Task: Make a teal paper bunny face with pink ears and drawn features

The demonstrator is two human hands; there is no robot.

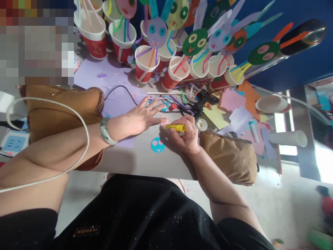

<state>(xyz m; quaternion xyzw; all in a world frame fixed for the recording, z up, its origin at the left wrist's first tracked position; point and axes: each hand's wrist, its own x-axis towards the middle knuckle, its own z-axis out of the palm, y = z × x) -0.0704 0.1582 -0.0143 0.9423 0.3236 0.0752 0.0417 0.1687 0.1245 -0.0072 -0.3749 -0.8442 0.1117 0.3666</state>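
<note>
My right hand (186, 133) is closed around a yellow marker (178, 128), its tip end pointing left toward a small pink paper piece (164, 122) on the table. Fingers spread, my left hand (143, 119) lies over the tabletop, and one fingertip touches or nearly touches the pink piece. Just below them rests a blue paper disc (157, 145) with two pink circles and a small pale triangle on it, like a face. A red cap-like piece (172, 106) and a small white round container (202, 124) are close beyond my hands.
Paper cups (147, 64) with straw-and-paper animal figures line the back. Tan pouches (229, 156) flank the work spot, with a brown one (65, 111) at left. Purple paper (125, 135), coloured scraps (234, 100), a black stand (204, 102) and cables lie around. A white cable (87, 139) loops over my left arm.
</note>
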